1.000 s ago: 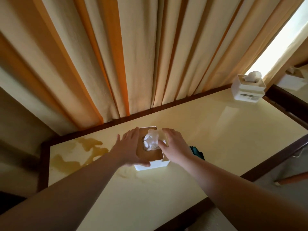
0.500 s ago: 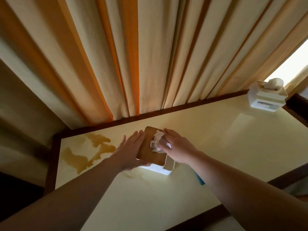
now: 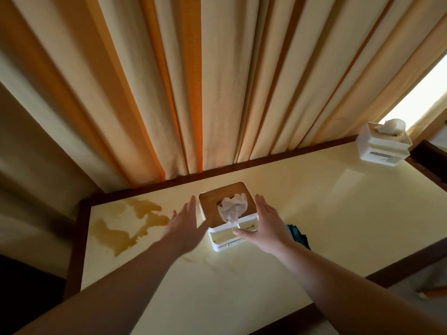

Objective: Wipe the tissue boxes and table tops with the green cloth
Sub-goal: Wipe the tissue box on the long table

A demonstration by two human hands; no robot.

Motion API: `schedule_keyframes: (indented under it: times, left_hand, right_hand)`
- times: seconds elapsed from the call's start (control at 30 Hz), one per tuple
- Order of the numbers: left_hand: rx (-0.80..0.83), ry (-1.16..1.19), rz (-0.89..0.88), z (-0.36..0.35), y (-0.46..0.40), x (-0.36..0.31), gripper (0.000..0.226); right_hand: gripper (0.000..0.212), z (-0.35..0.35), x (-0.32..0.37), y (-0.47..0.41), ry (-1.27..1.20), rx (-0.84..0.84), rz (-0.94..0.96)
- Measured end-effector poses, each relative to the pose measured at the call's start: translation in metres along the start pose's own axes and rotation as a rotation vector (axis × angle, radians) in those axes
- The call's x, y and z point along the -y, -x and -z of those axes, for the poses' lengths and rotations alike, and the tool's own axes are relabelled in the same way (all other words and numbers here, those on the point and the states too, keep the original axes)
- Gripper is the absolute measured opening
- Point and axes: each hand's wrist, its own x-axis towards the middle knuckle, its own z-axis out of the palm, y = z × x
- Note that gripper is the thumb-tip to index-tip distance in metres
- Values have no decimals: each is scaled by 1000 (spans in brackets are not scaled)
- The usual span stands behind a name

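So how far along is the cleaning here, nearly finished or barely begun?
Probably early. Nothing looks wiped yet: a brownish stain still marks the table top at its left end. Right now both the left hand and right hand are open either side of the near tissue box, holding nothing. The green cloth lies beside the right wrist, unused. The far tissue box and the table remain.

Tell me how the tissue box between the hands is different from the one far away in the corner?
The near tissue box has a brown wooden lid; the far tissue box looks white all over. The near one sits mid-table between the open left hand and right hand; the far one stands alone at the table's right end. Both have white bodies with a crumpled tissue poking out on top.
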Motion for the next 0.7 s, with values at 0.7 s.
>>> schedule_keyframes:
  times: [0.7]
  left_hand:
    - [24, 89, -169, -1, -51, -45, 123]
  right_hand:
    - [124, 26, -13, -34, -170, -167, -132]
